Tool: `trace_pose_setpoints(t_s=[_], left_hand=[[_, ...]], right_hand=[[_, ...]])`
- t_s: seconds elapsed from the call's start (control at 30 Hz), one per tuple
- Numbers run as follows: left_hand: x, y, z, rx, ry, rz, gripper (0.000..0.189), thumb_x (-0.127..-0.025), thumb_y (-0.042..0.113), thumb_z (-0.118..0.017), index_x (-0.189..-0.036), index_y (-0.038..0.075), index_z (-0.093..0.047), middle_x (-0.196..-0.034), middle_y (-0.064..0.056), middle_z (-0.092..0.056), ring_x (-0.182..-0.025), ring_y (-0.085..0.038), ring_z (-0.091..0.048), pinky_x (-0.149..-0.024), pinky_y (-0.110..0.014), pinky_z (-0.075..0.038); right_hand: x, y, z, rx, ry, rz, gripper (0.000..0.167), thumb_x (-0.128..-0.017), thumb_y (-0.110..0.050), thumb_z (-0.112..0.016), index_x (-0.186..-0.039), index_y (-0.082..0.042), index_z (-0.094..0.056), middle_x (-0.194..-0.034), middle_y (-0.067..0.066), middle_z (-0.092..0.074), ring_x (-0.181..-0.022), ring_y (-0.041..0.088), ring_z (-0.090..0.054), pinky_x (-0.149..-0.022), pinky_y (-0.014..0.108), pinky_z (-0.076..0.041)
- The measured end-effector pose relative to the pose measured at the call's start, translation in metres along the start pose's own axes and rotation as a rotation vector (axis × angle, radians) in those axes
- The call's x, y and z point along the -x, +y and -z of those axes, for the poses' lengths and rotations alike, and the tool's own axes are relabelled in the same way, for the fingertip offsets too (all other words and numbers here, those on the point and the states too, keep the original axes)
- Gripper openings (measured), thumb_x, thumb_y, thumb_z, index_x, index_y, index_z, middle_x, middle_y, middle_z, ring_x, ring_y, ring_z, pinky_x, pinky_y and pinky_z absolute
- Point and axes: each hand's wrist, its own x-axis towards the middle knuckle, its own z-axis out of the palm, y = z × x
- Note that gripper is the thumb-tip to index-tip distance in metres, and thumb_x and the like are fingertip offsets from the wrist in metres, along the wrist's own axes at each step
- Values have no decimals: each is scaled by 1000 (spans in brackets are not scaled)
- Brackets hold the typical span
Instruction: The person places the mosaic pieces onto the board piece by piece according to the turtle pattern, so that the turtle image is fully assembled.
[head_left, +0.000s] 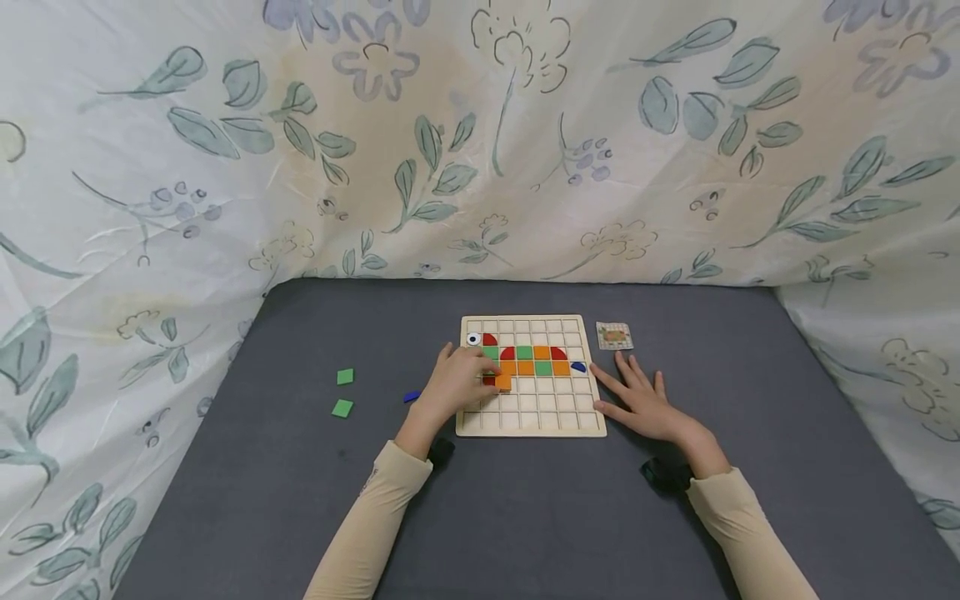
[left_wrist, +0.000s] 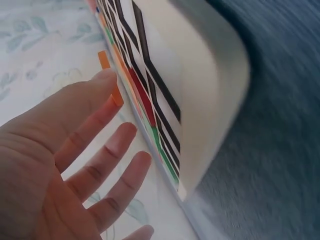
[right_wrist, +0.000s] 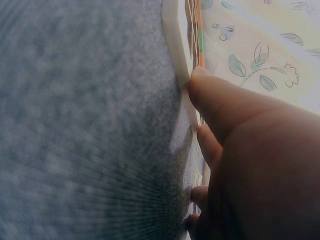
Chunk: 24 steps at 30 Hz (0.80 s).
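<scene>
A pale wooden grid board lies on the dark cloth, holding a patchwork of red, green and orange tiles. My left hand reaches over its left side and pinches an orange square tile between thumb and finger. In the left wrist view that orange tile is tilted, close over the board, with the other fingers spread. Beside it a red piece shows partly behind the fingers. My right hand has its fingers spread, thumb and fingertips at the board's right edge.
Two green square tiles lie at the left of the cloth. A blue piece is partly hidden by the left hand. A small picture card lies right of the board. An eye piece and a blue half-round sit on the board.
</scene>
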Motion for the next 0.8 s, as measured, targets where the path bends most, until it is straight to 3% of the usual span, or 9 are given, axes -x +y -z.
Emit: trace_pose_setpoints(t_s=[0.57,0.8], left_hand=[[-3,13,-9,-33,3,47,28,-78,33,-74,-104,24,-72,-112,0,-62,-108,-25,-52,-108,-59,-21],[-1,13,-10,-36,16,36,26,-78,34,-73,-103,26,-72,-110,1,-63,-106,-24,-53,-107,-59,-22]], right_hand=[[1,2,-3,-10,14,13,68,-91,-49,-50,-148,-23,-25,-153,24,0,-138,46,9,-98,72,12],[2,3,-5,-3,22,16,68,-91,-49,-50,-148,-23,-25,-153,23,0,-138,47,6,-98,73,11]])
